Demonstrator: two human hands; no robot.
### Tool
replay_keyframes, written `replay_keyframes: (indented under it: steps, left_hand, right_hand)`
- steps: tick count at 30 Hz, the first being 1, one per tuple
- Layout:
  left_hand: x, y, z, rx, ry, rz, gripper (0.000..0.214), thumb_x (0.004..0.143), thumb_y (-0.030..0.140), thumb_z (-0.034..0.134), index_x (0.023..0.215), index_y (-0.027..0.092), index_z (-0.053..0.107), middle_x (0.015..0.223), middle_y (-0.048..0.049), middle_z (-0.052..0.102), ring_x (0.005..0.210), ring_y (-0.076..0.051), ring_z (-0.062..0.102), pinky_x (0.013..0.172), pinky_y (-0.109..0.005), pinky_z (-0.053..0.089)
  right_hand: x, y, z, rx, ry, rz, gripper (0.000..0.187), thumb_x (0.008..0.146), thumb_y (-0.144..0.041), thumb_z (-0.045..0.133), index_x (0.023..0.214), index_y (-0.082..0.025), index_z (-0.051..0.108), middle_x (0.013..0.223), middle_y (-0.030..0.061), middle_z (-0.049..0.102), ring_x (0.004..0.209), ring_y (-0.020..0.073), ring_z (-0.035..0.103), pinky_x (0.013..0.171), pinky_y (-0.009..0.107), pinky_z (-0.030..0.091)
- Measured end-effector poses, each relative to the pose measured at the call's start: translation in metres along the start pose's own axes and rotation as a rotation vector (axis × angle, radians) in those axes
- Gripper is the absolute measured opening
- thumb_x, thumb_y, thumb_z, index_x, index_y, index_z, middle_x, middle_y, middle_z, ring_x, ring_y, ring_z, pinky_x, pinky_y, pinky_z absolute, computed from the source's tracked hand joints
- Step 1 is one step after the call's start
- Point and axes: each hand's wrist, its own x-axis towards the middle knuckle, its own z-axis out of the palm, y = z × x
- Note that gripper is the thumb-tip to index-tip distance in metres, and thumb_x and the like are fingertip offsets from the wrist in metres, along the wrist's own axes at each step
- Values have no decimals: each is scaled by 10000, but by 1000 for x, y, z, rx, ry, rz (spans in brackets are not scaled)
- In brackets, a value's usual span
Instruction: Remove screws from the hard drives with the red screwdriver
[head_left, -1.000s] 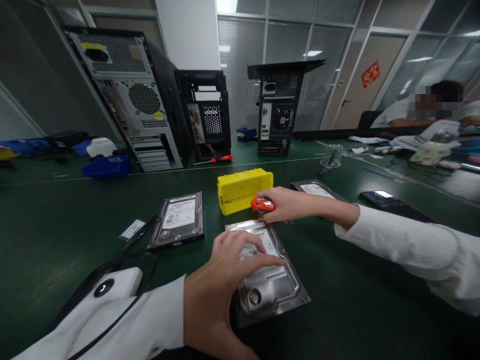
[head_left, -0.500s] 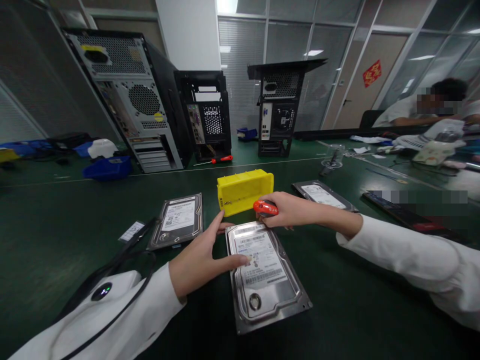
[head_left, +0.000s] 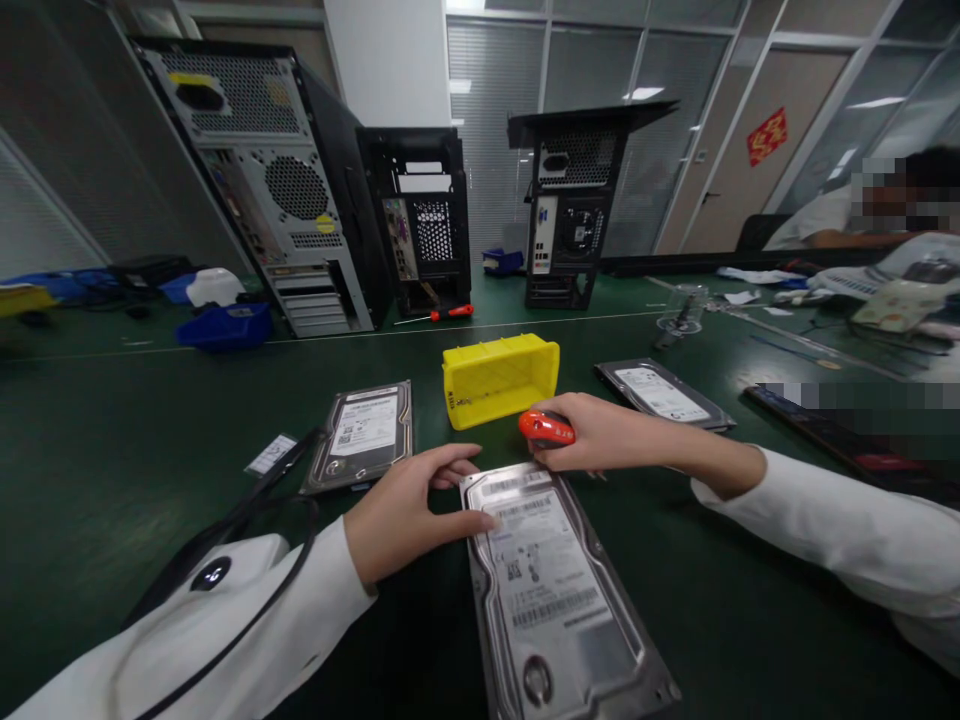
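A silver hard drive [head_left: 551, 590] lies label-up on the green mat in front of me. My left hand [head_left: 409, 510] rests at its left edge, thumb and fingers touching its near-left corner, holding nothing. My right hand [head_left: 600, 435] is closed around a screwdriver with an orange handle [head_left: 546, 428], held just past the drive's far edge. A yellow plastic bin [head_left: 501, 378] stands right behind that hand.
Two more hard drives lie on the mat, one at the left [head_left: 365, 432] and one at the right [head_left: 663, 393]. Three open computer cases [head_left: 300, 190] stand at the back, with a red screwdriver [head_left: 442, 314] and a blue bin [head_left: 223, 327]. A person sits far right.
My left hand came off the top of the hard drive and now sits at its left edge. The view has shifted, so the drive appears closer. The right hand keeps hold of the screwdriver.
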Motion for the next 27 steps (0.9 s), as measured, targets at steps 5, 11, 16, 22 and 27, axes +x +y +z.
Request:
replay_keyframes:
  steps: [5, 11, 16, 22, 27]
  left_hand:
    - [-8, 11, 6, -18, -119, 19, 686, 664, 394, 744, 1262, 155, 506, 1135, -88, 606, 1000, -232, 573, 875, -378, 461]
    - [-5, 7, 2, -72, -244, 45, 524, 694, 335, 732, 1169, 166, 585, 1080, -68, 645, 962, -212, 604, 724, -289, 497]
    - [6, -7, -16, -237, -322, 22, 367, 773, 295, 671, 1087, 111, 625, 965, -73, 716, 874, -173, 679, 792, -271, 538]
    - [6, -18, -24, -248, -377, 40, 311, 745, 266, 712, 1018, 120, 684, 933, -61, 736, 875, -202, 701, 823, -290, 566]
    - [7, -20, -24, -48, -330, 229, 232, 815, 268, 647, 1007, 156, 713, 988, -50, 726, 920, -202, 689, 832, -271, 554]
  right_hand:
    - [-13, -7, 8, -16, 39, -58, 130, 799, -230, 609, 893, -143, 590, 804, 4, 608, 677, 111, 559, 599, 242, 448]
    - [-25, -17, 2, 42, 56, -96, 141, 746, -256, 635, 851, -165, 608, 770, 0, 632, 660, 124, 581, 552, 224, 427]
    - [-31, -39, -29, 190, 248, -172, 276, 799, -358, 621, 991, -173, 548, 803, -10, 603, 521, 64, 542, 452, 184, 434]
    - [-27, -74, -46, 689, 475, -564, 107, 831, -183, 609, 908, -173, 535, 590, -74, 478, 413, 12, 441, 372, 111, 373]
    - [-5, -93, -24, 795, 435, -695, 93, 843, -173, 574, 899, -163, 500, 565, -86, 440, 416, 13, 409, 405, 121, 376]
